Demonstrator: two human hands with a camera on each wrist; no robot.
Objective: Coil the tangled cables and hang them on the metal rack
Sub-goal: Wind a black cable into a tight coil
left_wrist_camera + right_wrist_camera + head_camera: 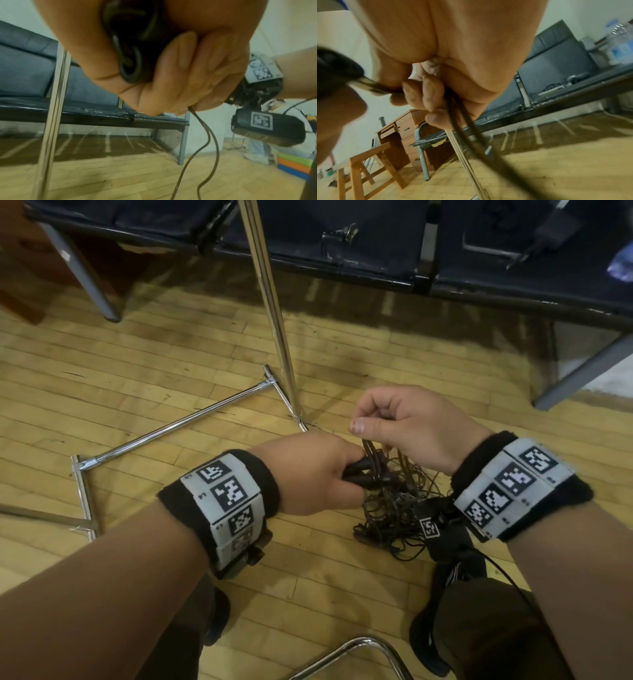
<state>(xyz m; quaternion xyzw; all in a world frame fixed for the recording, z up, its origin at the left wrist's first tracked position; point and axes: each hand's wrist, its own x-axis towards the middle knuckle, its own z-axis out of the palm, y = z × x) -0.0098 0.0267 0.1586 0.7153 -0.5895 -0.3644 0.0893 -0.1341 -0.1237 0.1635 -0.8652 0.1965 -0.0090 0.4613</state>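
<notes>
A dark tangle of thin cables (394, 508) lies on the wooden floor between my wrists. My left hand (318, 474) grips a bundle of cable loops with black plugs (363, 474); the left wrist view shows thick black loops (130, 63) inside the curled fingers. Just above and to the right, my right hand (394, 422) pinches thin brown strands that run down into the tangle; the strands (464, 121) hang from its fingers in the right wrist view. The chrome rack's upright pole (274, 313) and its base bars (178, 422) stand just beyond the hands.
A row of dark padded seats (376, 244) on grey legs runs along the back. A chrome chair tube (359, 648) curves near my knees. A wooden desk (412, 128) and a wooden stool (364, 166) stand to the left. Bare floor lies left of the rack base.
</notes>
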